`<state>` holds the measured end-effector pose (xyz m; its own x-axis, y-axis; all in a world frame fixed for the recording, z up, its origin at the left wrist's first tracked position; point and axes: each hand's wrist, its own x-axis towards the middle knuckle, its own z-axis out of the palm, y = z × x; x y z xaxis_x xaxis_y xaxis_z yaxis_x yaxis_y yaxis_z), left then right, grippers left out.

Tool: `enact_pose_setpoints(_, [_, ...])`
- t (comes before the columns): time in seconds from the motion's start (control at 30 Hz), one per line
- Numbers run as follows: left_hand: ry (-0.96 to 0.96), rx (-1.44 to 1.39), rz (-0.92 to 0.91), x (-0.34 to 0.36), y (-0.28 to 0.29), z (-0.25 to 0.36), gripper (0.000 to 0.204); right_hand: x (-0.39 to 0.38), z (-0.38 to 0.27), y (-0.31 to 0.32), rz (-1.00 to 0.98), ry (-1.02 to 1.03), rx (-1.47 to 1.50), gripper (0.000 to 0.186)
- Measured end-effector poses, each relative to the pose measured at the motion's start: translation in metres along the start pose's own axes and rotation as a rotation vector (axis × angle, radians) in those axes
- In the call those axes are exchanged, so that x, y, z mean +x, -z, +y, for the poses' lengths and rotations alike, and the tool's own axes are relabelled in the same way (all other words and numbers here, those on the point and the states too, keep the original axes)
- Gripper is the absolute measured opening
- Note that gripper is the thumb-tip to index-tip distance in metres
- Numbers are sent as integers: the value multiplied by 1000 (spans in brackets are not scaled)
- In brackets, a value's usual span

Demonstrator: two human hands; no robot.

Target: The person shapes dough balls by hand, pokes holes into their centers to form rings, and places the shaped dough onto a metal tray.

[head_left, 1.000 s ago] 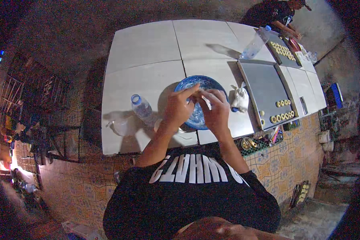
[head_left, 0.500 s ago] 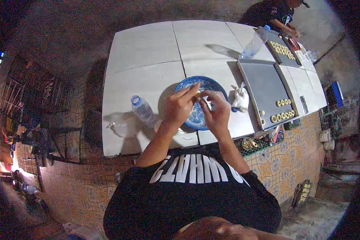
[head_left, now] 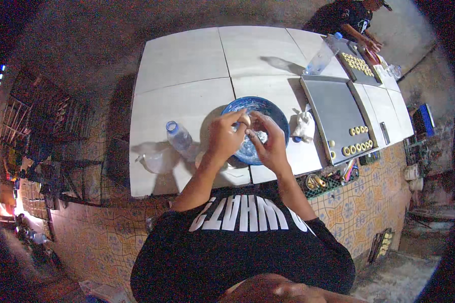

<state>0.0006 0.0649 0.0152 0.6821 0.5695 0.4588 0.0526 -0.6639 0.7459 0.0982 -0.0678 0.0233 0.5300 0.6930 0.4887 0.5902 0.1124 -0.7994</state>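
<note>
My left hand (head_left: 227,133) and my right hand (head_left: 268,141) meet over a blue round basin (head_left: 258,157) dusted with white powder. A small pale piece (head_left: 244,119), apparently dough, is pinched among their fingertips, partly hidden. An open clear plastic bottle (head_left: 180,139) and a translucent bag or container (head_left: 154,160) stand left of the basin. Right of it lie a white cloth bundle (head_left: 305,125) and a metal tray (head_left: 338,108) with several pale dough rings (head_left: 356,148) near its front edge.
The pale tiled tabletop (head_left: 182,65) carries a second tray (head_left: 351,73) with several rings, a tilted bottle (head_left: 321,58) and a metal scraper (head_left: 384,133). A co-worker (head_left: 338,20) works at the far right corner. A green crate (head_left: 316,189) with tools sits below the front edge.
My fingers have shifted around the pale piece, with the right hand's fingers lower and more curled. The co-worker's hands have moved slightly.
</note>
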Motion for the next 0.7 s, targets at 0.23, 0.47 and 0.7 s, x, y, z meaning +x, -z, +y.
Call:
enact_pose_setpoints(0.23, [29,-135,178,0,2,4,46,-6,10,-5,15,-124,123,38])
enact_pose_setpoints(0.47, [67,-161,225,-4,-1,8,36,-7,8,-14,-2,-184,270,40])
enact_pose_setpoints(0.7, [-52,-42,137,-5,2,4,52,-2,2,-7,93,-177,345,30])
